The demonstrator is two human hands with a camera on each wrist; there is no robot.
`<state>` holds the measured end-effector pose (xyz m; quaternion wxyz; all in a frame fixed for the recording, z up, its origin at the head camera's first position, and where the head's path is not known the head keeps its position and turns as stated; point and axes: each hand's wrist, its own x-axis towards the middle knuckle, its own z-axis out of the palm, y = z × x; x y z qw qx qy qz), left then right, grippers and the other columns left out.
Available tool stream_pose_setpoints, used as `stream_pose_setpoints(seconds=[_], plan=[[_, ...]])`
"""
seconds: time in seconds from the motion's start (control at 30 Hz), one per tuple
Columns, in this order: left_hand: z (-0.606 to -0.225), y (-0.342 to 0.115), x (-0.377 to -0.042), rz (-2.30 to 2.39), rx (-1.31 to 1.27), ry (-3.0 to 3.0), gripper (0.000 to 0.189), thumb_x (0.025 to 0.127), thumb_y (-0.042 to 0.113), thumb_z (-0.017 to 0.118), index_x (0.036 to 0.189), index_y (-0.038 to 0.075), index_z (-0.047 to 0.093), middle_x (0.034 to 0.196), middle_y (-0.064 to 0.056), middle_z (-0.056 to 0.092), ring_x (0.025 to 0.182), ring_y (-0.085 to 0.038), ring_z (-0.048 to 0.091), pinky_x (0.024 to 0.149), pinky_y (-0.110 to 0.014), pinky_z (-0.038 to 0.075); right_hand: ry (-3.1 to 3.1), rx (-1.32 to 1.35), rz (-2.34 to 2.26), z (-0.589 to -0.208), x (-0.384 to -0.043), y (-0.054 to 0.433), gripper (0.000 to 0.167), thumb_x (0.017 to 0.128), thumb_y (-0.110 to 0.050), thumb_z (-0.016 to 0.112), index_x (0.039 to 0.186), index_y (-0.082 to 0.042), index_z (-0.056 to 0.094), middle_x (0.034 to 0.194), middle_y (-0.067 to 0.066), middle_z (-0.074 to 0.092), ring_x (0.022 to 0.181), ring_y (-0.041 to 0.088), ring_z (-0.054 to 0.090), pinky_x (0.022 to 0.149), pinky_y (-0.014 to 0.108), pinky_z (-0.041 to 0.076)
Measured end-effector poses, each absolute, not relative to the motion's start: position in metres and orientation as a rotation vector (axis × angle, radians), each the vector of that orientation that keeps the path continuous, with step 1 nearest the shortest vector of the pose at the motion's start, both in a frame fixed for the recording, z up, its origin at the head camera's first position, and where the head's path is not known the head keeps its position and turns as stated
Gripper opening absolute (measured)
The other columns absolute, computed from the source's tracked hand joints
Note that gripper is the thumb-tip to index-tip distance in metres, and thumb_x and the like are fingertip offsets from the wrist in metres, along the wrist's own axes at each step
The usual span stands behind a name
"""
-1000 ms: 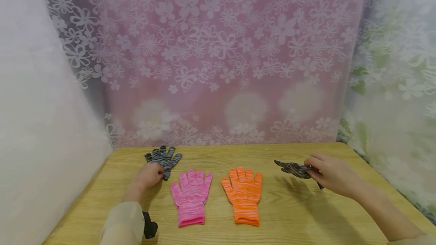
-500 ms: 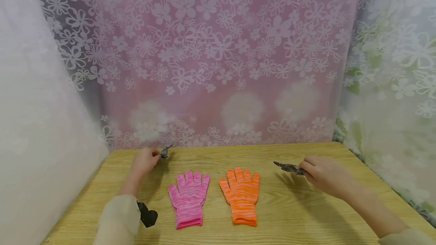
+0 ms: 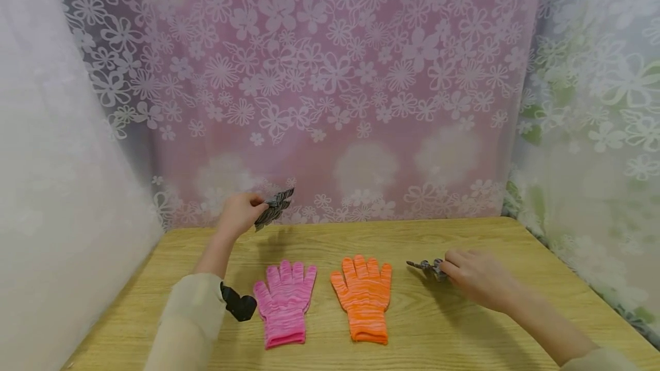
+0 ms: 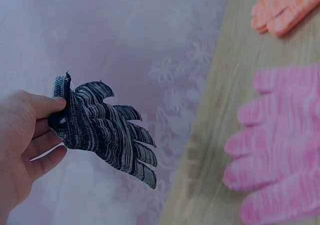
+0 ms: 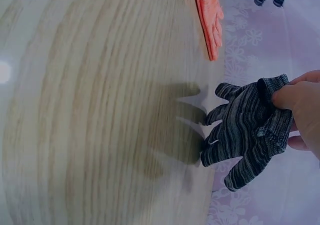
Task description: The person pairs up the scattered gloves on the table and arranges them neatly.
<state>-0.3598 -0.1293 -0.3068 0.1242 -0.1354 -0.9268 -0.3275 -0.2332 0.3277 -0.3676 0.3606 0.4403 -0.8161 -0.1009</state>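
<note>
My left hand [image 3: 241, 214] pinches a black-and-grey striped knit glove [image 4: 107, 130] by its cuff, thumb on top. That glove is up above the table's back edge, fingers pointing right in the head view. On the other side my right hand [image 3: 479, 276] pinches a matching striped glove [image 5: 242, 125] by the cuff, above the table, with its shadow cast on the wood. Between the hands a pink glove [image 3: 286, 305] lies flat, fingers away from me. To its right an orange glove [image 3: 364, 299] lies flat the same way.
The wood-grain table [image 3: 319, 354] carries the gloves. A pink flowered curtain [image 3: 330, 102] hangs behind its back edge. Pale sheets [image 3: 67, 188] close off the sides. A black device [image 3: 239, 305] sits at my left wrist.
My left hand has picked the striped glove up off the table and raised it up and to the right. My right hand has shifted slightly left and nearer, still holding its glove.
</note>
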Motion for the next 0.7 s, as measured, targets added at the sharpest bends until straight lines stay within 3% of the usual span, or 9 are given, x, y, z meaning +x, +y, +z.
stream_pose_setpoints(seconds=[0.33, 0.43, 0.57, 0.67, 0.7], plan=[[-0.283, -0.076, -0.359, -0.823, -0.609, -2.698, 0.023, 0.091, 0.019, 0.059, 0.106, 0.004, 0.068, 0.097, -0.010, 0.066, 0.085, -0.023, 0.062, 0.073, -0.037, 0.050, -2.177, 1.160, -0.088, -0.378, -0.230, 0.326, 0.052, 0.102, -0.031, 0.022, 0.084, -0.009, 0.066, 0.077, -0.004, 0.047, 0.060, 0.004, 0.040, 0.048, 0.015, 0.032], [-0.278, -0.061, -0.356, -0.774, -0.687, -2.686, 0.020, 0.091, 0.018, 0.060, 0.104, 0.006, 0.070, 0.095, -0.008, 0.067, 0.084, -0.021, 0.062, 0.072, -0.036, 0.050, -2.199, 1.177, -0.052, -0.382, -0.229, 0.327, 0.043, 0.101, -0.030, 0.033, 0.085, -0.010, 0.067, 0.079, -0.003, 0.051, 0.062, 0.005, 0.045, 0.049, 0.015, 0.035], [-0.275, -0.041, -0.352, -0.724, -0.775, -2.667, 0.018, 0.090, 0.015, 0.060, 0.102, 0.006, 0.070, 0.094, -0.007, 0.067, 0.082, -0.020, 0.062, 0.072, -0.034, 0.050, -2.260, 1.192, -0.037, -0.388, -0.227, 0.329, 0.006, 0.083, -0.014, 0.069, 0.087, -0.010, 0.068, 0.080, -0.003, 0.053, 0.063, 0.006, 0.050, 0.051, 0.016, 0.039], [-0.278, -0.028, -0.350, -0.702, -0.818, -2.648, 0.017, 0.090, 0.014, 0.060, 0.100, 0.005, 0.071, 0.093, -0.007, 0.068, 0.080, -0.019, 0.062, 0.071, -0.033, 0.050, -2.356, 1.179, 0.009, -0.393, -0.225, 0.328, 0.025, 0.067, -0.004, 0.077, 0.089, -0.011, 0.068, 0.079, -0.005, 0.052, 0.061, 0.002, 0.047, 0.050, 0.016, 0.037], [-0.280, -0.024, -0.349, -0.700, -0.835, -2.647, 0.017, 0.089, 0.014, 0.060, 0.099, 0.005, 0.071, 0.092, -0.007, 0.068, 0.080, -0.019, 0.062, 0.070, -0.032, 0.050, -2.389, 1.170, 0.034, -0.395, -0.224, 0.327, 0.025, 0.068, -0.003, 0.076, 0.090, -0.011, 0.068, 0.079, -0.005, 0.053, 0.061, 0.002, 0.048, 0.050, 0.016, 0.038]])
